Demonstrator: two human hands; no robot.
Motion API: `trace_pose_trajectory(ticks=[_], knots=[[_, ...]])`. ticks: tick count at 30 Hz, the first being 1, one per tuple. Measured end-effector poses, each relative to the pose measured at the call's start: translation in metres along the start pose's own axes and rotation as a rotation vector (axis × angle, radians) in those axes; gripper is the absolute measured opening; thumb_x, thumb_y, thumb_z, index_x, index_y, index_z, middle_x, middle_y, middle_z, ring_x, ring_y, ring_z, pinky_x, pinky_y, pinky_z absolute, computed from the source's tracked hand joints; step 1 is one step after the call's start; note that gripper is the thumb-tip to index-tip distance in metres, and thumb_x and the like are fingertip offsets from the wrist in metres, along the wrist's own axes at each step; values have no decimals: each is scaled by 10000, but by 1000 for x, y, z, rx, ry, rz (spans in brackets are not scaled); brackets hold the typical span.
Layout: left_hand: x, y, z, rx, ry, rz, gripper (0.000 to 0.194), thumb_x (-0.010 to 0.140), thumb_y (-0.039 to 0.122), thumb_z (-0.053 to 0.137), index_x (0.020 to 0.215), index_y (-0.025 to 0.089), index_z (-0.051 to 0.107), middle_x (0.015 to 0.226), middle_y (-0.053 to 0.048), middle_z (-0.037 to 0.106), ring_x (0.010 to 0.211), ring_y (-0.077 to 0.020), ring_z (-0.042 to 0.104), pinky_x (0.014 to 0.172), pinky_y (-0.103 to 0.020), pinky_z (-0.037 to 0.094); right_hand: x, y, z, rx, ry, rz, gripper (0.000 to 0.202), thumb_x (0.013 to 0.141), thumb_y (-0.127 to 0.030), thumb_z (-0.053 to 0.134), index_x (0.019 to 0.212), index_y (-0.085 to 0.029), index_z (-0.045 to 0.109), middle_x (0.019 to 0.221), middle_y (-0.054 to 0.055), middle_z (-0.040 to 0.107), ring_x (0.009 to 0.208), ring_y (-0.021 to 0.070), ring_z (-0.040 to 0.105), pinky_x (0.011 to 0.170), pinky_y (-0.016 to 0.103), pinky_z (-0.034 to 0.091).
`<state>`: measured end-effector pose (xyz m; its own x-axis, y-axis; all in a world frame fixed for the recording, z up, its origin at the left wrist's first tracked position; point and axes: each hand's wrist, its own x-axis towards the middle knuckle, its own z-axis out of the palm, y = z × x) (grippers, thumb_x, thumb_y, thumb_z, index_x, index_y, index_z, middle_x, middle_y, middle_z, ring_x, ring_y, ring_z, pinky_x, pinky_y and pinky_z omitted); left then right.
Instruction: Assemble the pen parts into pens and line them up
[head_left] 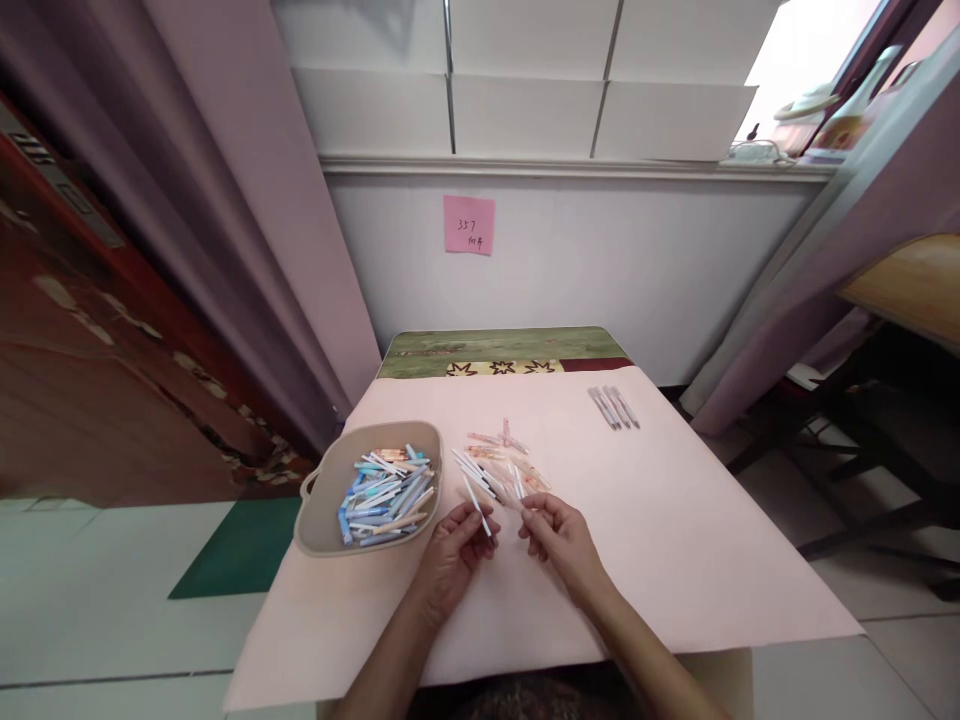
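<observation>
Between the thumb and fingers of my left hand point(459, 545) is a thin white pen refill point(475, 503) with a dark lower end, held at a slant. My right hand point(553, 530) is closed, its fingertips pinching a pale pinkish pen part point(516, 498) at the near edge of a loose pile. That pile holds several white refills point(474, 470) and pinkish patterned pen barrels point(534, 475). Left of my hands sits a beige basket point(316, 530) with many blue, white and tan pen pieces point(386, 495). Several assembled-looking pens point(613, 408) lie side by side at the back right.
A pale pink cloth point(675, 560) covers most of the table, whose green patterned back edge point(502, 345) meets the wall. A pink note point(469, 225) is stuck on the wall. Curtains hang on both sides, and a dark chair point(892, 420) stands at the right.
</observation>
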<state>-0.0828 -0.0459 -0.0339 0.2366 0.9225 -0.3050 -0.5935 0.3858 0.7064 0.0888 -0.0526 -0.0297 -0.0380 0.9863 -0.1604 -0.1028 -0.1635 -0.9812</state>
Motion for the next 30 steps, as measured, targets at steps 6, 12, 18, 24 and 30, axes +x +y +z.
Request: trace_pose_trajectory(ticks=[6,12,18,24,30], knots=[[0,10,31,-77,212,151,200,726,238,742,869,137,647,768,-49,723,662,-150,688,593,-236,554,-18,-11,0,441,-44,162,379,716,-482,728,891,-166,612,761,44,701,539,101,597,454,175,407],[-12,4,55,-78,211,122,160,736,217,734,820,113,648,798,-81,736,701,-169,699,669,-270,580,-22,-19,1,542,-34,167,398,717,-430,750,987,-161,634,784,45,709,509,75,577,412,144,368],[-19,1,67,-105,302,126,120,757,182,716,816,131,625,844,-93,748,739,-172,706,717,-291,578,-26,-20,-4,518,91,89,340,706,-429,743,918,-183,640,859,48,687,677,141,622,500,198,436],[-25,-2,76,-73,312,172,177,743,211,736,839,145,603,882,-95,748,750,-177,707,731,-307,575,-30,-20,0,515,208,-28,235,711,-377,731,765,-202,585,569,-54,533,468,77,417,428,189,331],[-27,-5,81,-56,306,192,209,732,234,745,854,142,603,872,-91,743,759,-180,701,746,-316,569,-35,-13,2,479,168,-62,249,716,-347,743,816,-189,579,706,10,671,546,105,534,509,220,431]])
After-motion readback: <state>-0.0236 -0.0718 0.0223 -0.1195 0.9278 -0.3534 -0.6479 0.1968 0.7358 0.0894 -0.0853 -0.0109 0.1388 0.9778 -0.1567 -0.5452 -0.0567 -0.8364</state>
